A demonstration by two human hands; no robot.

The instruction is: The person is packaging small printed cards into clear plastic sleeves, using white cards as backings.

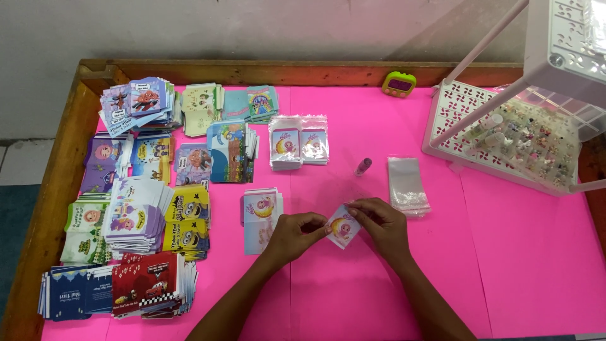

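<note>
The left hand and the right hand pinch together one small printed card, just above the pink table. A stack of similar cards lies just beside the left hand, and clear plastic bags are near the right.

A bright pink table cover is showing; a lime-green timer is sitting purple-faced; yellow cartoon cards are lying beside red ones.

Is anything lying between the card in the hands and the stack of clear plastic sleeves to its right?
Nothing visible does. The left hand and right hand pinch the small card just above the pink table. The clear sleeves lie just beyond the right hand, with only bare pink surface around them.
</note>
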